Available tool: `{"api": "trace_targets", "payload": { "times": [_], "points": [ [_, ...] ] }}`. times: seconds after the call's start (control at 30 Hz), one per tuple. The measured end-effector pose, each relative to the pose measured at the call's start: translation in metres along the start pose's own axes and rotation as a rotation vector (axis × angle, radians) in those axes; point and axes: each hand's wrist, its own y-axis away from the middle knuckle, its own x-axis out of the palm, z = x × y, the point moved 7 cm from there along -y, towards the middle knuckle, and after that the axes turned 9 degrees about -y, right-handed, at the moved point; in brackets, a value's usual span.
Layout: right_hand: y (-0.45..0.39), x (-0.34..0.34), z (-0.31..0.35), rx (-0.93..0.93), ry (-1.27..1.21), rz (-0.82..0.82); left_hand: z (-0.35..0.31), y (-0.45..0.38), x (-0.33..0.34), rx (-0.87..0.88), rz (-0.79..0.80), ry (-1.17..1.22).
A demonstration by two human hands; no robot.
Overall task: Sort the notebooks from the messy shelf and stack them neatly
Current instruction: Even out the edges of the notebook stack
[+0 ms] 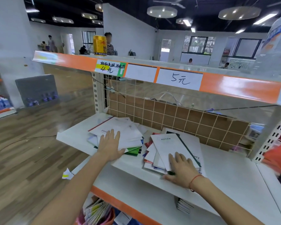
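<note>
1. Now the left hand (110, 144) lies flat, fingers straight and spread, on the left pile (120, 135) of notebooks; it curls round nothing.
2. That pile sits toward the left end of the white shelf (225, 172), its white covers fanned and askew, with green and blue edges poking out beneath on its right side.
3. Likewise the right hand (182, 170) rests palm down, fingers extended, on the near end of the right pile (170, 151); a red string (195, 179) circles its wrist.
4. Topmost there is a white notebook with a dark green spine, tilted; red and blue covers splay out to its left.
5. Both piles lie near each other but apart, in front of the wire grid (177, 114) at the back.
6. Above, the orange rail (240, 88) carries a "5元" tag (179, 79) and a "4元" tag (109, 68); a yellow can (100, 45) stands on the upper shelf.
</note>
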Motion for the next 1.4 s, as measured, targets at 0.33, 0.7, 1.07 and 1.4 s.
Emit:
{"api": "trace_targets", "payload": {
  "times": [0.33,0.7,1.07,1.4],
  "points": [
    [-0.013,-0.014,0.033,-0.137,0.050,-0.171,0.025,-0.029,0.039,0.044,0.175,0.008],
    [-0.009,-0.037,0.030,-0.110,-0.024,-0.353,-0.010,-0.023,0.014,0.252,-0.041,-0.030],
    [0.017,-0.094,-0.025,0.191,-0.851,-1.006,0.007,-0.019,-0.031,0.147,-0.351,-0.064],
    [0.009,-0.032,-0.084,0.539,-0.449,-0.552,0.019,-0.023,-0.142,0.050,-0.877,-0.078]
  ]
}}
